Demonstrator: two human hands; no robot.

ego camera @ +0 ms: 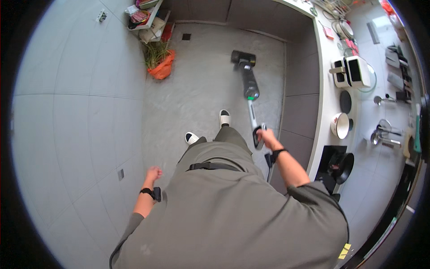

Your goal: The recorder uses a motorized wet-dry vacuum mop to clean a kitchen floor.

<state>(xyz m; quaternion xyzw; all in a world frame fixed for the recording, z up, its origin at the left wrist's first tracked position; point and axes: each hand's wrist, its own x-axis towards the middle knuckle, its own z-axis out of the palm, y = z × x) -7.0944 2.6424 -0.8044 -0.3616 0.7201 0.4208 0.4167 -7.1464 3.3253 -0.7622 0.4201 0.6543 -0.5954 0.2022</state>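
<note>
My right hand (267, 138) grips the handle of an upright floor cleaner (249, 80), to the right of my legs. The cleaner has a dark body, a pale shaft and a wide dark floor head, which rests on the grey floor (195, 84) ahead of me. My left hand (154, 173) hangs beside my left hip with its fingers curled in, and no object shows in it. Both wrists wear black straps with small dark devices. White slides are on my feet, the right foot farther forward than the left.
An orange plastic bag (162, 67) of green stalks stands at the left wall, below a loaded shelf rack (147, 25). Dark cabinets (300, 74) border the floor ahead and on the right. The white countertop (322, 111) carries a white air fryer (358, 71), a bowl (340, 125) and a black pan (344, 168).
</note>
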